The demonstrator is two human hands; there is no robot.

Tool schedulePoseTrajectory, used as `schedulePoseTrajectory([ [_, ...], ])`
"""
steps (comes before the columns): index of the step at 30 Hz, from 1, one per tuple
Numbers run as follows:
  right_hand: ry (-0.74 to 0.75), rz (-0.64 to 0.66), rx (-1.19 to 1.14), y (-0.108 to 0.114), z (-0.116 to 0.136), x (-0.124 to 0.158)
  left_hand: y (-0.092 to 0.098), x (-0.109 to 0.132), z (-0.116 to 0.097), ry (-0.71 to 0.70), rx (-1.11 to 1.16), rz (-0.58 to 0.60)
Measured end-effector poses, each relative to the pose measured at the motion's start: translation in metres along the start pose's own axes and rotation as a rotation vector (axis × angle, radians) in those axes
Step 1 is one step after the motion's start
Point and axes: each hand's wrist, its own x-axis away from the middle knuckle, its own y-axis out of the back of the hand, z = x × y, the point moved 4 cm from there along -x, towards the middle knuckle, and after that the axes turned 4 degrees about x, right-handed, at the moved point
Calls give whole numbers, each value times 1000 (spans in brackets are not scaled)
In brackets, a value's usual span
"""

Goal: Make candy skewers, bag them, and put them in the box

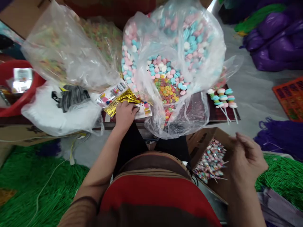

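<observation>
My left hand [125, 114] is at the table's front edge, its fingers bent and closed on a bundle of gold twist ties [112, 109]. Printed clear packets lie around it, one packet [115, 91] behind the ties and another packet [145, 110] by my thumb. My right hand [249, 156], slightly blurred, hangs beside a cardboard box [205, 135] with its fingers curled in; nothing shows in them. Inside that box are many wrapped candy skewers [211, 159]. Several unwrapped candy skewers [222, 98] rest at the table's right end.
Big clear bags of pastel candies [193, 39] and ring candies [167, 90] stand across the table [233, 114]. On the left are a bag of white sheets [63, 118] and a red basin [35, 94]. Green strands [44, 179] and purple bundles [274, 41] lie on the floor.
</observation>
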Motion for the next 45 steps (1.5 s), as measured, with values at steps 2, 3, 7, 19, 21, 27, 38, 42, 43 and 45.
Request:
schedulePoseTrajectory([
  [2, 35, 10, 6, -7, 25, 4, 0, -4, -2, 10, -13, 35],
  [3, 43, 16, -9, -12, 33, 7, 0, -5, -3, 13, -16, 51],
  [7, 66, 133, -59, -38, 54, 23, -3, -11, -7, 32, -23, 77],
  [19, 7, 357, -148, -69, 65, 46, -5, -4, -12, 41, 125, -3],
  [21, 19, 377, -157, -72, 66, 48, -6, -6, -13, 43, 149, 4],
  [27, 48, 431, -194, -79, 70, 55, -9, -14, -11, 69, 183, -12],
  [38, -252, 631, -487, -172, 132, 19, 25, 25, -44, -303, 540, -222],
  [42, -240, 702, -537, -202, 148, 9, 30, 43, -59, -306, 734, -126],
  [43, -229, 706, -539, -204, 148, 9, 29, 45, -58, -257, 819, -60],
  [45, -202, 704, -548, -200, 146, 8, 27, 46, -54, -137, 1020, 133],
])
